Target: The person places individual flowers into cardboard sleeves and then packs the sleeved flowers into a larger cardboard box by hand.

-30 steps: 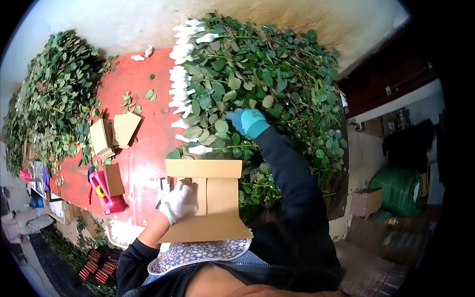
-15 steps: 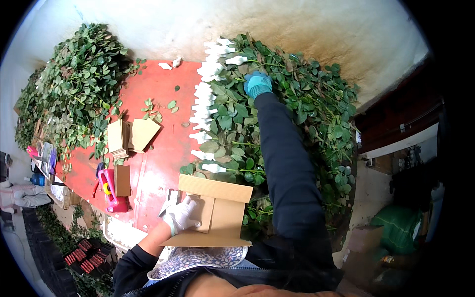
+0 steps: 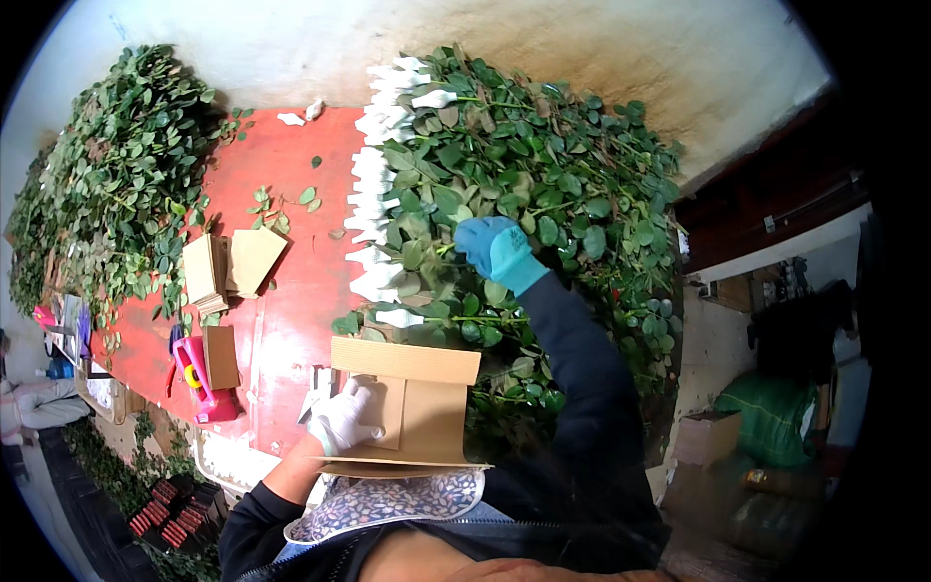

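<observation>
My left hand (image 3: 344,417), in a white glove, lies with fingers spread on a flat cardboard piece (image 3: 390,412) inside an opened, folded cardboard wrap (image 3: 436,417). A metal tool with a flat grey-white end (image 3: 316,390) is beside that hand, partly hidden. My right hand (image 3: 497,252), in a teal-blue glove, is closed round a green rose stem (image 3: 445,249) over the leafy heap. White-sleeved flower heads (image 3: 372,204) line the left edge of the rose stems (image 3: 572,194). One sleeved head (image 3: 400,318) lies nearest the cardboard.
On the red table (image 3: 291,184) are cardboard sheets (image 3: 206,272), a pink tape dispenser (image 3: 208,388) and two loose white-sleeved heads (image 3: 303,113). Another leafy heap (image 3: 126,175) stands at the left. A white crate (image 3: 228,461) sits by the front edge, and a green sack (image 3: 771,417) at the right.
My right hand has come nearer from the far part of the rose heap and now grips a stem. My left hand stays on the cardboard, its thumb further out. The view has shifted slightly.
</observation>
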The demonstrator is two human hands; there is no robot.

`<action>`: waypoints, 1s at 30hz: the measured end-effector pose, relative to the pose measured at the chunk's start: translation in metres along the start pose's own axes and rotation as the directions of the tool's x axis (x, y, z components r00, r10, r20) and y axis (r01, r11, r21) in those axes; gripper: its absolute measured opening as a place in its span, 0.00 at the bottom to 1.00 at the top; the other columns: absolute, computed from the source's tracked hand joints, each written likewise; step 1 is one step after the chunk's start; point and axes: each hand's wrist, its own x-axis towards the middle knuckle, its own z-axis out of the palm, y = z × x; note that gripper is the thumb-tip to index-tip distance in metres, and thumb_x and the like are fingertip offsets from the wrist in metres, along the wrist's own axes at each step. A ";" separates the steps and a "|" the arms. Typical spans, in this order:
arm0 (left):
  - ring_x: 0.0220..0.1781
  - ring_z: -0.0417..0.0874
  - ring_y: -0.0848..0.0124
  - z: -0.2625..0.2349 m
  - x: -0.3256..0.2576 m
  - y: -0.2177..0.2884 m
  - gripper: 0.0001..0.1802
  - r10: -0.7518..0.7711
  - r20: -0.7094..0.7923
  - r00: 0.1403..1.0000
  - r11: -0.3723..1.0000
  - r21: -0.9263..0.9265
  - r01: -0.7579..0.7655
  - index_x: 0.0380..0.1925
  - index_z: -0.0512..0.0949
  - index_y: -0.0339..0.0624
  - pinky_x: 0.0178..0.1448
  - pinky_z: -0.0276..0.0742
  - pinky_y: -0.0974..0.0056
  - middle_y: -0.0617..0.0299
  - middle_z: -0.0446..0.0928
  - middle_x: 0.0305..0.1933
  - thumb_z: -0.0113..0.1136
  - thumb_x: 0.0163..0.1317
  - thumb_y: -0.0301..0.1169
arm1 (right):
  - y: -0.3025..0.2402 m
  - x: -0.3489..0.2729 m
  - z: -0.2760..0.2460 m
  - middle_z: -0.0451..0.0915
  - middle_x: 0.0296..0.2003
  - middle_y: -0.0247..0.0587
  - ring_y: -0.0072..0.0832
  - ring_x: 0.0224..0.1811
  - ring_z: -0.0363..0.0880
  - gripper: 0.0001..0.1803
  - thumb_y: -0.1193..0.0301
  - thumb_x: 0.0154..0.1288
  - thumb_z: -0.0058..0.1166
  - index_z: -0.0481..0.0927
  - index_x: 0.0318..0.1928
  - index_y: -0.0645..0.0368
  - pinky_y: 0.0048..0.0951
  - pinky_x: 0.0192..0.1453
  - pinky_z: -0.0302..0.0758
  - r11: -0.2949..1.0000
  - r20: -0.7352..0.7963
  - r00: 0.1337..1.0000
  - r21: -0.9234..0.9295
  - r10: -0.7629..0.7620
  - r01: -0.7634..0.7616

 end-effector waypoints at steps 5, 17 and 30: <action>0.64 0.64 0.45 0.002 -0.003 -0.002 0.34 -0.001 -0.031 1.000 0.995 0.099 0.004 0.42 0.76 0.52 0.70 0.53 0.37 0.60 0.71 0.58 0.76 0.35 0.53 | -0.065 0.006 -0.076 0.78 0.46 0.35 0.36 0.35 0.79 0.19 0.69 0.51 0.60 0.80 0.46 0.49 0.40 0.34 0.75 0.996 -0.136 0.990 -0.084 -0.046 0.035; 0.50 0.77 0.56 -0.003 -0.014 -0.017 0.19 0.276 -0.134 0.952 0.961 0.059 -0.270 0.50 0.76 0.48 0.52 0.74 0.57 0.58 0.72 0.55 0.57 0.59 0.37 | -0.227 -0.059 -0.143 0.74 0.39 0.42 0.45 0.38 0.78 0.18 0.72 0.57 0.54 0.77 0.51 0.47 0.45 0.38 0.76 0.949 0.530 0.837 0.174 0.135 -0.263; 0.61 0.76 0.56 0.022 0.005 -0.061 0.22 0.152 -0.035 0.988 0.869 -0.471 -0.150 0.56 0.77 0.43 0.64 0.72 0.59 0.51 0.74 0.62 0.58 0.63 0.36 | -0.224 -0.183 -0.049 0.79 0.41 0.45 0.43 0.42 0.80 0.19 0.64 0.58 0.58 0.79 0.50 0.54 0.42 0.43 0.77 0.932 0.496 0.864 0.266 0.086 -0.245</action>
